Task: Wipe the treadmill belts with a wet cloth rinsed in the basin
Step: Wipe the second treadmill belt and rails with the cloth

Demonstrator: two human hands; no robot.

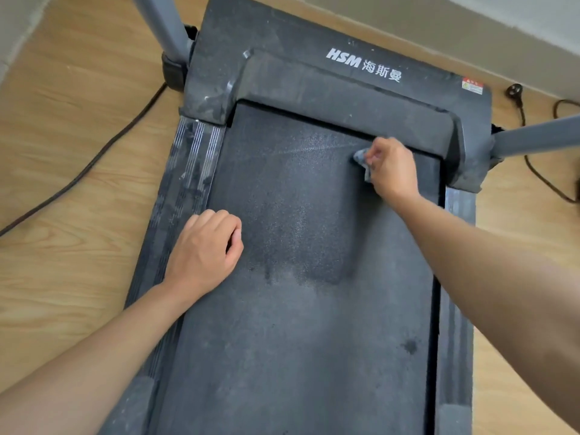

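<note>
The cloth (363, 161) is bunched in my right hand (392, 171), the grip curled tight round it, pressed onto the dusty belt (298, 324) at its far right corner, just below the motor cover (345, 98). My left hand (204, 249) rests at the belt's left edge beside the side rail (194, 158), fingers curled, holding nothing. A cable (94, 158) trails across the wooden floor (62, 262)
</note>
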